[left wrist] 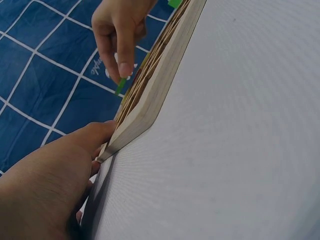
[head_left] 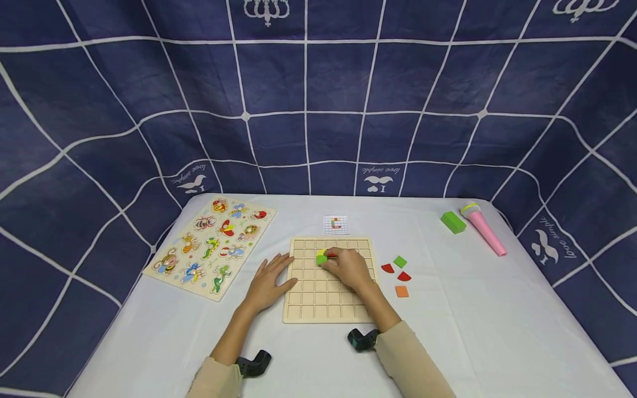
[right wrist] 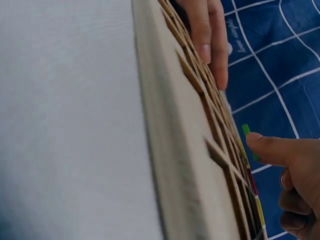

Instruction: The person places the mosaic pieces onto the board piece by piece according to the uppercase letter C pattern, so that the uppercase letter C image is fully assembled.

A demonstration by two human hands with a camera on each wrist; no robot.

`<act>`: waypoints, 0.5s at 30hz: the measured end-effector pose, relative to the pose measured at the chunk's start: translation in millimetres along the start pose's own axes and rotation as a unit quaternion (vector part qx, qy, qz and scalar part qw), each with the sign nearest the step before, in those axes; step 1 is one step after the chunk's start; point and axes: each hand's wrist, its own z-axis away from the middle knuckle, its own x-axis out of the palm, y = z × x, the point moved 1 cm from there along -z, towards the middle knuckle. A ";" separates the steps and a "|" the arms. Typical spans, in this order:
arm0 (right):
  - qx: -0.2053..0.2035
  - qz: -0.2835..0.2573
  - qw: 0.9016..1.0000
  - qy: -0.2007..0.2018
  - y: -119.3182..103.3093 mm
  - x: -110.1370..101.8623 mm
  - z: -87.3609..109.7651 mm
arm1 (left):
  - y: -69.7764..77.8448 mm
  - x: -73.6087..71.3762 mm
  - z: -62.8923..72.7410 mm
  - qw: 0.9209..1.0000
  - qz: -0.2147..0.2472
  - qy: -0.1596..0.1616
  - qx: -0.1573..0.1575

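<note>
A wooden grid board [head_left: 325, 315] lies in the middle of the table. My right hand [head_left: 350, 269] pinches a small green square tile [head_left: 322, 260] over the board's upper middle. In the right wrist view that green tile [right wrist: 246, 130] shows edge-on by the thumb, tilted and above the grid. A yellow piece [head_left: 321, 252] and a red piece [head_left: 331, 255] are on the board by the fingertips, partly covered. My left hand [head_left: 266, 284] rests at the board's left edge with its fingers extended; the thumb [left wrist: 102, 131] touches the rim in the left wrist view.
Right of the board lie a green tile [head_left: 400, 261], red quarter-round pieces [head_left: 404, 276] and an orange square [head_left: 401, 291]. A pattern card [head_left: 336, 224] lies behind it. An insect puzzle [head_left: 209, 249] is left; a green block [head_left: 453, 222] and pink toy microphone [head_left: 485, 231] are far right.
</note>
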 end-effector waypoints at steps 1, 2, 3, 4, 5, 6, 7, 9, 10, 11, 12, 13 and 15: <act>-0.001 0.002 1.000 -0.002 0.4 1.8 0.4 | 0.4 -0.1 0.0 1.000 0.000 -0.001 0.000; -0.003 0.006 1.000 -0.003 0.7 3.2 0.8 | 0.7 -0.2 -0.1 1.000 0.000 -0.002 0.000; -0.003 0.009 1.000 -0.004 1.1 4.6 1.1 | 0.9 -0.4 0.0 1.000 0.001 -0.002 0.000; -0.004 0.012 1.000 -0.004 1.3 5.6 1.1 | 1.0 -0.8 -0.1 1.000 0.000 -0.003 0.001; -0.004 0.018 1.000 -0.004 1.5 6.5 1.2 | 1.0 -1.1 -0.2 1.000 0.000 -0.003 0.001; -0.004 0.023 1.000 -0.004 1.6 7.1 1.2 | 0.9 -1.4 -0.1 1.000 0.000 -0.004 0.002; -0.005 0.025 1.000 -0.004 1.6 7.5 1.2 | 1.1 -1.7 -0.1 1.000 0.000 -0.005 0.002; -0.005 0.028 1.000 -0.004 1.4 7.7 1.1 | 1.1 -2.0 0.0 1.000 0.000 -0.005 0.002; -0.005 0.028 1.000 -0.004 1.3 7.9 1.1 | 1.2 -2.1 0.0 1.000 0.000 -0.005 0.002; -0.006 0.028 1.000 -0.005 1.4 8.1 1.1 | 1.2 -2.0 -0.1 1.000 -0.001 -0.005 0.002; -0.006 0.027 1.000 -0.005 1.6 8.3 1.0 | 1.2 -1.9 -0.1 1.000 -0.001 -0.005 0.002; -0.007 0.028 1.000 -0.006 1.9 8.7 1.1 | 1.2 -1.8 -0.1 1.000 -0.002 -0.005 0.001; -0.010 0.027 1.000 -0.006 2.4 9.2 1.3 | 0.8 -1.5 0.0 1.000 -0.003 -0.005 0.001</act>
